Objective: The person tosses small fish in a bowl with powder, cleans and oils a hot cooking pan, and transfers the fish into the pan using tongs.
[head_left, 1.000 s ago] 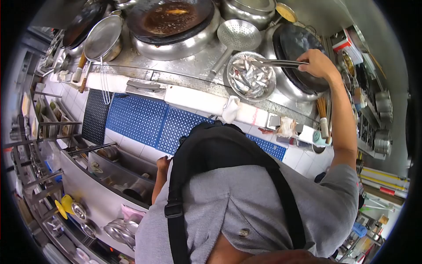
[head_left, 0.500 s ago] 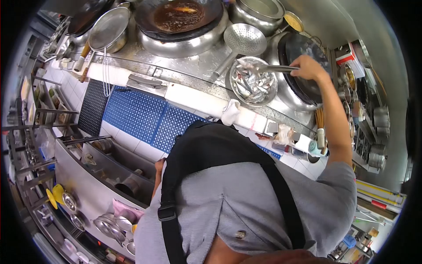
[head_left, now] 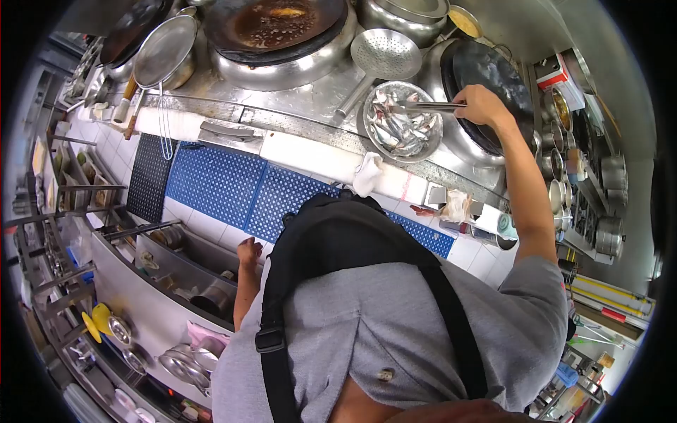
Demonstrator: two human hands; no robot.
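My right hand (head_left: 482,107) is closed around the handle of metal tongs (head_left: 431,107). Their far end reaches into a round metal bowl (head_left: 368,134) holding several small silvery fish (head_left: 405,134). A wok (head_left: 497,92) sits on the burner under my right wrist. Left of the bowl lies a perforated skimmer (head_left: 386,55) with its handle toward the counter's front edge. Low at my side, my left hand (head_left: 249,252) hangs with its fingers curled and nothing visible in them, near the steel counter behind me.
A large wok (head_left: 275,28) holds dark oil with a golden piece in it. At the left stand a mesh strainer (head_left: 165,53) and wooden handles. A white cloth (head_left: 367,175) hangs on the counter's front edge. Blue mats (head_left: 215,183) cover part of the floor.
The view has shifted slightly, and my right hand with the tongs sits a little further left over the bowl. My left hand has come further into view, away from my body.
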